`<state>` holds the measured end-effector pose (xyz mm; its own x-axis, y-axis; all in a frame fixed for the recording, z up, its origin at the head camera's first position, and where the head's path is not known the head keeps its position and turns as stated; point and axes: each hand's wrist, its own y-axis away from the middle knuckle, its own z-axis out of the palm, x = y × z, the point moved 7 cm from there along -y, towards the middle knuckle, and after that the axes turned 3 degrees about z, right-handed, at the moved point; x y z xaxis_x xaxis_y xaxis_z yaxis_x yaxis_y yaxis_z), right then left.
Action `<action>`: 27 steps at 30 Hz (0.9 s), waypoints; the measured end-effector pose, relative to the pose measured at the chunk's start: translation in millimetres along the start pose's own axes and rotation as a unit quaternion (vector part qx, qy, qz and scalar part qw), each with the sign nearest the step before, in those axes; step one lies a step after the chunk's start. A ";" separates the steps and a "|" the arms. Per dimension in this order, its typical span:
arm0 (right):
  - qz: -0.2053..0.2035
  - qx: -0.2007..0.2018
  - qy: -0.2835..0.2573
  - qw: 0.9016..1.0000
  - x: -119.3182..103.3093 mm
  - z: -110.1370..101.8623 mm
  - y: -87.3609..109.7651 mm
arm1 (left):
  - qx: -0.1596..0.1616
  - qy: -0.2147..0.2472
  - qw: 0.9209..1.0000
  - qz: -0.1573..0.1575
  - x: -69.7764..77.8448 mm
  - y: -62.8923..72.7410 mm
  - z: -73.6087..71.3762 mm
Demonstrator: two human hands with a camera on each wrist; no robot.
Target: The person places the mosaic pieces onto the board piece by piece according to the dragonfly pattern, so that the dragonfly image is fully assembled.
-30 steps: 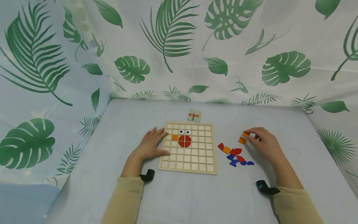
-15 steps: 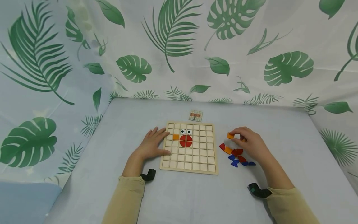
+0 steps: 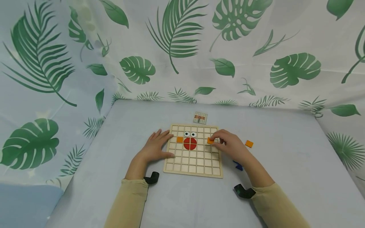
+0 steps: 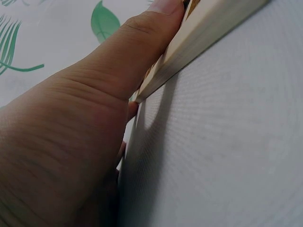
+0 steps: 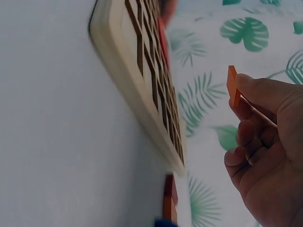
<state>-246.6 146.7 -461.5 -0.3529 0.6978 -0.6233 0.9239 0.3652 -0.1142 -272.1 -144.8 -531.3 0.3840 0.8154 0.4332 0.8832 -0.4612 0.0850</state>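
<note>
A wooden grid board (image 3: pixel 188 171) lies on the table. On it sit two white eye pieces (image 3: pixel 190 134), a red circle of quarter pieces (image 3: pixel 190 143) and an orange square tile (image 3: pixel 180 139) left of them. My left hand (image 3: pixel 155 147) rests on the board's left edge with fingers spread; in the left wrist view the thumb (image 4: pixel 142 35) lies on the frame. My right hand (image 3: pixel 232 145) pinches another orange square tile (image 5: pixel 232 86) between thumb and finger, above the board's right side. In the right wrist view that tile is held apart from the board.
A small pattern card (image 3: pixel 200 117) lies behind the board. A loose orange tile (image 3: pixel 249 143) sits to the right. Blue pieces (image 3: pixel 238 165) show beside the right forearm, which hides most of the pile. Leaf-printed cloth (image 3: pixel 182 79) hangs behind and left.
My right hand has moved left from beside the loose pieces to over the board, carrying an orange tile. Another orange tile stays on the table. The left hand has stayed on the board's edge.
</note>
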 end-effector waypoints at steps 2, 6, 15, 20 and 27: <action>-0.002 -0.010 -0.013 1.000 -5.7 8.5 -5.5 | -0.001 0.000 1.000 0.000 0.0 -0.1 0.1; -0.006 -0.027 -0.021 0.999 -14.0 25.1 -16.4 | -0.003 0.003 1.000 0.002 0.9 -0.1 0.2; -0.001 -0.060 -0.024 0.998 -28.9 54.4 -35.1 | -0.005 0.003 1.000 0.006 3.6 -0.4 -1.2; 0.003 -0.074 -0.016 0.997 -37.0 65.1 -42.1 | -0.011 0.002 1.000 0.007 2.6 -0.6 0.5; 0.010 -0.087 -0.008 0.996 -54.3 78.0 -54.9 | -0.001 -0.002 1.000 0.016 -0.3 0.3 -0.8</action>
<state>-266.6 40.7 -481.7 -0.3303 0.6969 -0.6366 0.8908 0.4532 0.0339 -272.1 -145.4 -530.7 0.4136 0.8012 0.4325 0.8695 -0.4884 0.0733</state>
